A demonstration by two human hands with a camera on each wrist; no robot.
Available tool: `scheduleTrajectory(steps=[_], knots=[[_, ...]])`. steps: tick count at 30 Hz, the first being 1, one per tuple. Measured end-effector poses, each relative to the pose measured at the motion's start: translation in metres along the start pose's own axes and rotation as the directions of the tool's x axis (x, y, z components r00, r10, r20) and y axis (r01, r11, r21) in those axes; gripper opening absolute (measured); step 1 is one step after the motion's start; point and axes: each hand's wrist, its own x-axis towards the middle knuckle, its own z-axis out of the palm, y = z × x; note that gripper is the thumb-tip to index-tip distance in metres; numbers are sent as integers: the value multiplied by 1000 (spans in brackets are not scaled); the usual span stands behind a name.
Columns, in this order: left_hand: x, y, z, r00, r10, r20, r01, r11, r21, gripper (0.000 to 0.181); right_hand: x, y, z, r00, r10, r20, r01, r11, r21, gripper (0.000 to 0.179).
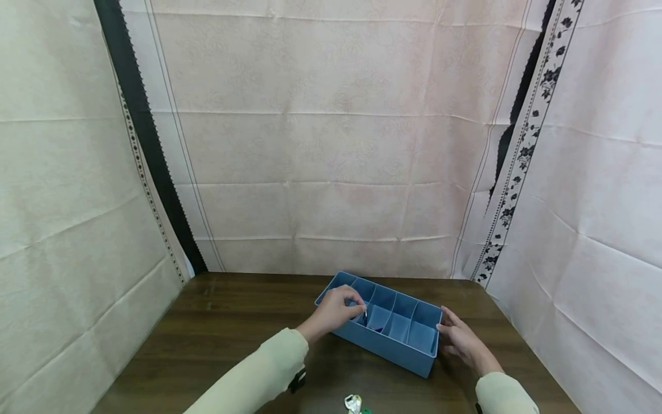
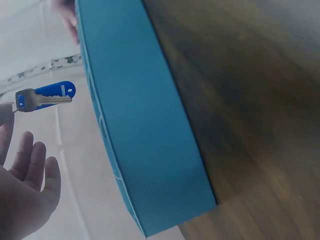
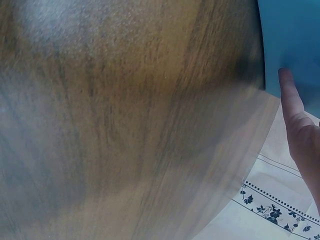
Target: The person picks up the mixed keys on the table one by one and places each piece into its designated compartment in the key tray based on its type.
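Above the blue compartment box (image 1: pixel 385 348), my left hand (image 1: pixel 338 306) pinches a small ring carrying a silver key (image 2: pixel 55 100) and a blue key tag (image 2: pixel 62 89). The key hangs over the box's left-middle compartments in the head view, and the left hand's other fingers (image 2: pixel 37 160) are spread loosely. My right hand (image 1: pixel 462 339) rests against the box's right end. One straight finger (image 2: pixel 72 30) of it shows past the rim in the left wrist view, and another lies along the end wall in the right wrist view.
A small dark purplish item (image 1: pixel 377 329) lies in a middle compartment, mostly hidden by the front wall. Near the front edge of view, a shiny silver piece (image 1: pixel 353 402) with something green lies on the brown wooden table (image 1: pixel 233 322). Pale cloths (image 1: pixel 331 144) hang around the table.
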Motion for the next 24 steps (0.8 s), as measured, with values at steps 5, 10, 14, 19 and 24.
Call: scheduleTrajectory(steps=[5,10,14,19,24], knots=[[19,1,6,998,-20,-52,20,1000,-4,9,-1,0,0,1000,2,-1,-2,1000,1,66],[33,2,11,994,-48,-98,46,999,-23,10,-1,1,0,1000,1,-10,-1,1000,1,65],[43,3,16,990,-86,-114,80,995,-54,10,-2,0,0,1000,3,-14,-3,1000,14,65],[54,3,24,984,-132,-119,121,989,-89,11,-2,0,0,1000,-7,-9,7,1000,19,65],[62,-2,34,980,-148,-133,133,984,-118,10,-2,2,0,1000,-16,-13,16,1000,19,65]])
